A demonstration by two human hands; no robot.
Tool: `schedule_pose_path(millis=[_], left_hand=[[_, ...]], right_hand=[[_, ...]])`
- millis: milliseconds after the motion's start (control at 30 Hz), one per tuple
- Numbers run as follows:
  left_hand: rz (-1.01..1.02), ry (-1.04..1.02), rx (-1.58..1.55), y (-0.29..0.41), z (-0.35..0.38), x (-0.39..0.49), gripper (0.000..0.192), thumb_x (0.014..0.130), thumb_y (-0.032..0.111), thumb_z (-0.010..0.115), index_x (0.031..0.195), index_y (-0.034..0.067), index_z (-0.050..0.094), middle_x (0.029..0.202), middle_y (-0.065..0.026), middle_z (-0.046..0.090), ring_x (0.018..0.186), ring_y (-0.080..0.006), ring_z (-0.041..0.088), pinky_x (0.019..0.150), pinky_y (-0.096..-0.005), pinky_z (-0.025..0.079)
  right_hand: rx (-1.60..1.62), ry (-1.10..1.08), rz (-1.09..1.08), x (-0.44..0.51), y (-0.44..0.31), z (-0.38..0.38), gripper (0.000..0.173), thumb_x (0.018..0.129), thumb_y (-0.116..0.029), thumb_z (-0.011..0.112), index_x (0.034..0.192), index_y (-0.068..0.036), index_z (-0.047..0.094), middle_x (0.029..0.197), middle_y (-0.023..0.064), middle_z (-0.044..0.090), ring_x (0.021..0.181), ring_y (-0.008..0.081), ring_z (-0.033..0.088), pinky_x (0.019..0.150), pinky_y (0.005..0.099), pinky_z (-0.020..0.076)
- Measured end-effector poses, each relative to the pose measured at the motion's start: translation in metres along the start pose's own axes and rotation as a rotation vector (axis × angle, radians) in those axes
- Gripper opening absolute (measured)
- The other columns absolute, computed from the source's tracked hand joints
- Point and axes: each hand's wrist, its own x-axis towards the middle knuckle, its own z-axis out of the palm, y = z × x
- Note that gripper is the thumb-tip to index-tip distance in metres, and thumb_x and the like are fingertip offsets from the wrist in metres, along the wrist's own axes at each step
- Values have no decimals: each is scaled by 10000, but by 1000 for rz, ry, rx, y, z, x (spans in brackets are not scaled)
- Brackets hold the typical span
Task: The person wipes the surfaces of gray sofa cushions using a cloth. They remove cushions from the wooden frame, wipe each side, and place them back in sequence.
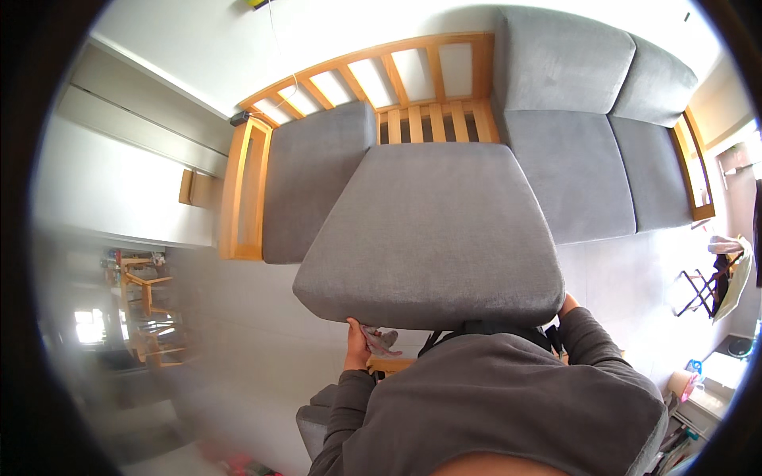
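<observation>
A large grey sofa cushion (434, 232) is tilted in front of me, its near edge by my waist and its far edge by the bare slats (443, 122) of a wooden sofa frame. My left hand (357, 345) is at the cushion's near left corner, thumb against the edge, with a crumpled greyish-pink cloth (382, 341) in it. At the near right corner, my right hand (568, 303) grips the cushion's side; its fingers are hidden behind the cushion.
Grey seat cushions (315, 184) and backrest cushions (565, 65) rest on the frame. The wooden armrest (243, 190) stands left. A folding rack (702, 291) with cloths is at the right. Behind me on the left is grey upholstery (312, 422). A small cardboard box (199, 188) lies far left.
</observation>
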Motion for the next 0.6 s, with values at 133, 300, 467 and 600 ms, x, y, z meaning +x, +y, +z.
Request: schedule_pose_path(millis=[133, 300, 467, 600], left_hand=[[-23, 57, 32, -2, -7, 5, 782, 896, 751, 354, 1273, 76, 468, 987, -96, 580, 762, -227, 575, 700, -393, 532], [67, 31, -1, 27, -33, 22, 784, 907, 742, 359, 1260, 54, 488, 1046, -100, 579, 837, -247, 561, 741, -414, 516], [-19, 31, -191, 43, -55, 41, 749, 924, 722, 353, 1288, 84, 499, 1000, -72, 615, 758, -205, 580, 658, -371, 520], [-223, 15, 112, 1, -35, 55, 689, 951, 661, 398, 1351, 104, 462, 1104, -90, 635, 813, -206, 617, 668, -361, 530]], right_hand=[[-48, -96, 13, 0, 10, 8, 400, 967, -318, 493, 1239, -26, 523, 1062, 98, 597, 1004, 175, 538, 922, 307, 396], [-119, -213, -110, -15, 25, 30, 467, 994, -375, 454, 1299, -22, 470, 1141, 136, 574, 1067, 203, 516, 975, 333, 377], [-250, -107, -633, -26, -10, 64, 535, 1021, -433, 415, 1359, -18, 418, 1219, 173, 551, 1131, 230, 494, 1028, 359, 359], [-114, 118, -308, 7, -89, 64, 584, 1013, -525, 409, 1325, -31, 435, 1170, 173, 570, 1077, 238, 526, 985, 382, 400]])
